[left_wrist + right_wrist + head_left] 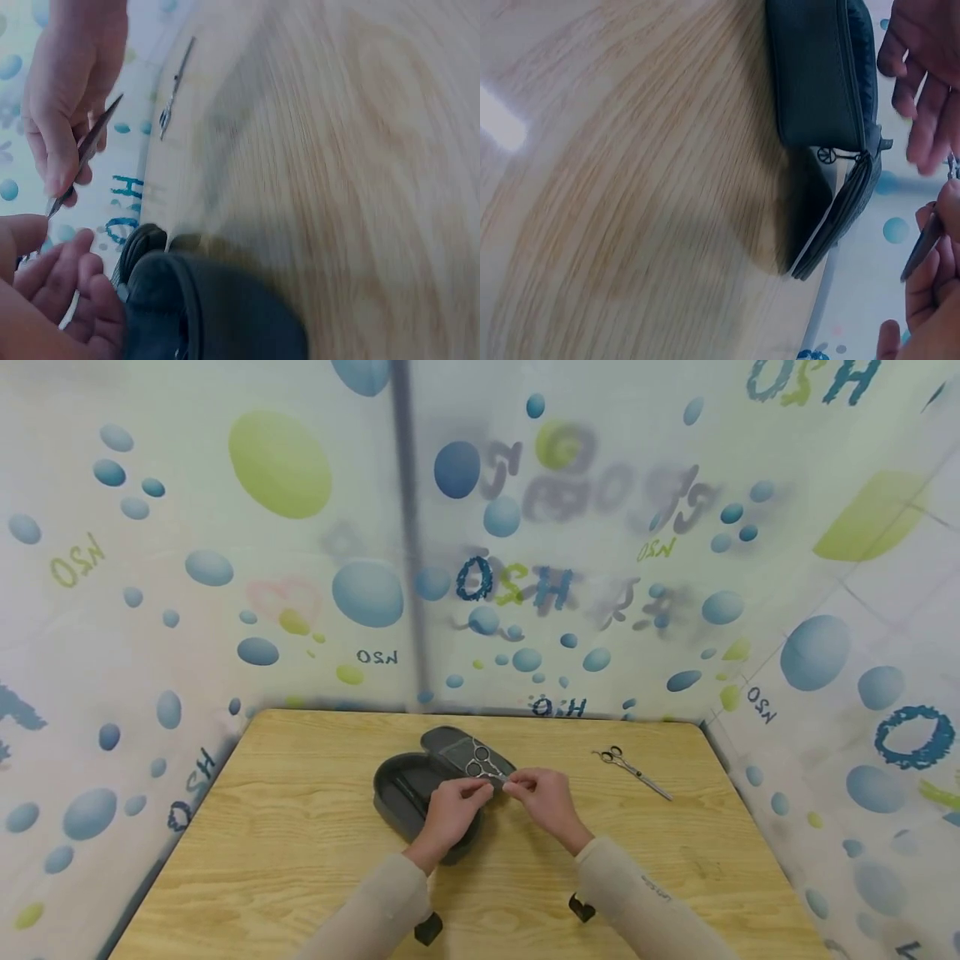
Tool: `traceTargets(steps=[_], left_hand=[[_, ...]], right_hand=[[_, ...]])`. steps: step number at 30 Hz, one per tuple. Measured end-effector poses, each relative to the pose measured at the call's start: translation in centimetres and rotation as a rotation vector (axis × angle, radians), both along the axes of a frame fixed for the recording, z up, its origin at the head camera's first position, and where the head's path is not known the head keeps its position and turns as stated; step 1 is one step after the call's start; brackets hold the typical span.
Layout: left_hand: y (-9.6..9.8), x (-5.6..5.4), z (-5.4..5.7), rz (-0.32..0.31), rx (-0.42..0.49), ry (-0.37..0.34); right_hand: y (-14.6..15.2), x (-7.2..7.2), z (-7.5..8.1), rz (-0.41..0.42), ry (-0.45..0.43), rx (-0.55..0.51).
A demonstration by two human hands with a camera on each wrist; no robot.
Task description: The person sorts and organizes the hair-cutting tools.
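Silver hair-cutting scissors [487, 767] are held up over an open dark zip case [390, 793], their finger rings pointing away from the person. My right hand [549, 797] pinches the blades between thumb and fingers; in the right wrist view a dark blade [924, 247] sticks out past its fingers. On the other side, my left hand [450, 814] pinches the scissors with thumb and forefinger, its other fingers [94, 289] loosely bent. The case lid [442, 741] lies folded back towards the far side, behind the scissors. A slim dark item shows inside the case, partly hidden.
A second pair of scissors [637, 774] lies on the wooden table [300, 827] to the right, rings towards the back. A patterned wall covering [345, 685] rises behind the table's far edge. Small black pieces [428, 929] sit at both wrists.
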State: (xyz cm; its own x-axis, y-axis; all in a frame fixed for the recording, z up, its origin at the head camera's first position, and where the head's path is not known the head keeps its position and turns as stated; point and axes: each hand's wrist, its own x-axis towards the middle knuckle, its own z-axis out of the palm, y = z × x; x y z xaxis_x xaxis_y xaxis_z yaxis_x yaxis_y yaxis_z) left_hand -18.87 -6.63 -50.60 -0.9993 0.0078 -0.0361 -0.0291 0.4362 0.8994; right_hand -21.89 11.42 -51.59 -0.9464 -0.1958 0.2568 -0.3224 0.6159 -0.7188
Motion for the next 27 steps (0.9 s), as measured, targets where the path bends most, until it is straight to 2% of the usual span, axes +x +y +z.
traceTargets(steps=[4, 7, 11, 14, 17, 27], left_hand=[[0.8, -0.3, -0.2, 0.080, 0.136, -0.043], [1.2, -0.4, -0.1, 0.138, 0.203, -0.085], [1.5, -0.5, -0.1, 0.188, 0.214, -0.091], [1.4, -0.5, -0.1, 0.218, 0.199, -0.080], [1.2, -0.7, -0.2, 0.234, 0.207, -0.079], [0.8, -0.9, -0.6, 0.228, 0.275, -0.101]], right_hand=[[-0.4, 0.2, 0.1, 0.019, -0.065, -0.056], [-0.7, 0.4, 0.0, 0.042, -0.123, -0.087], [-1.0, 0.4, -0.3, 0.058, -0.166, -0.091], [-1.3, 0.6, -0.4, 0.058, -0.165, -0.089], [-1.5, 0.7, -0.2, 0.060, -0.165, -0.094], [-2.0, 1.0, 0.1, 0.071, -0.189, -0.094]])
